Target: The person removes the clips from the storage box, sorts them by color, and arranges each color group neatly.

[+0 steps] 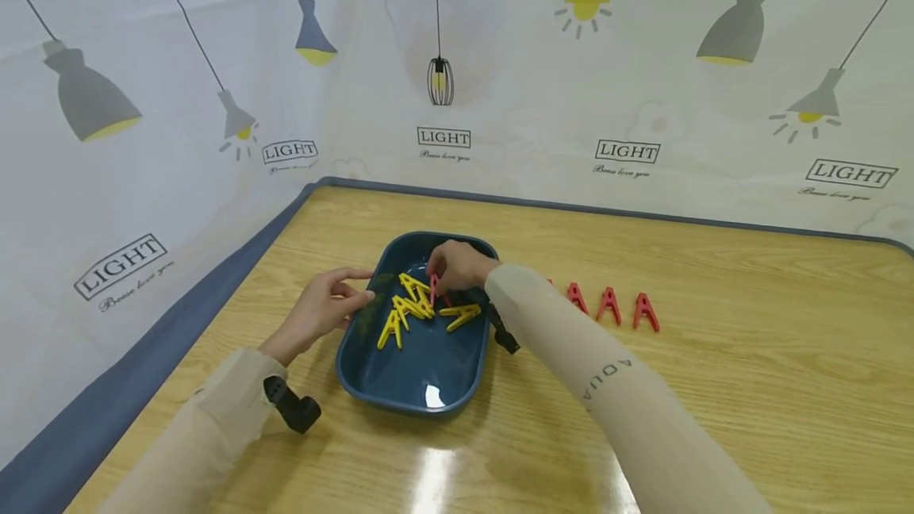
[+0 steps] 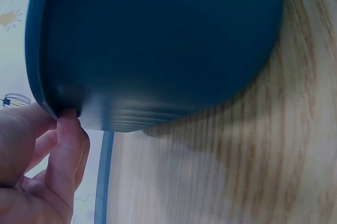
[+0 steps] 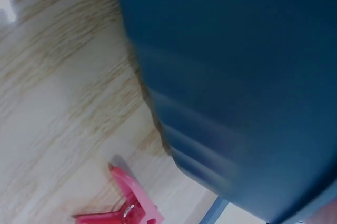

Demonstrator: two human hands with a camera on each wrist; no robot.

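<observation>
Tray [image 1: 410,367]: lay open at near end
Yellow pegs [image 1: 410,307]: cluttered its middle
Right hand [image 1: 462,264]: barred far right
Left hand [image 1: 324,309]: blocked left rim
Red pegs [image 1: 608,297]: obstructed its right
Worktop [image 1: 771,363]: stretched free right of those

Lamp-printed white backdrop [image 1: 521,62] behind a wood-grain tabletop [image 1: 785,387]

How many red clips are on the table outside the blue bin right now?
4 visible, right of the blue bin: the rightmost clip, the clip beside it, a third clip, and a sliver of a fourth at the right sleeve. The sleeve may hide more.
</observation>
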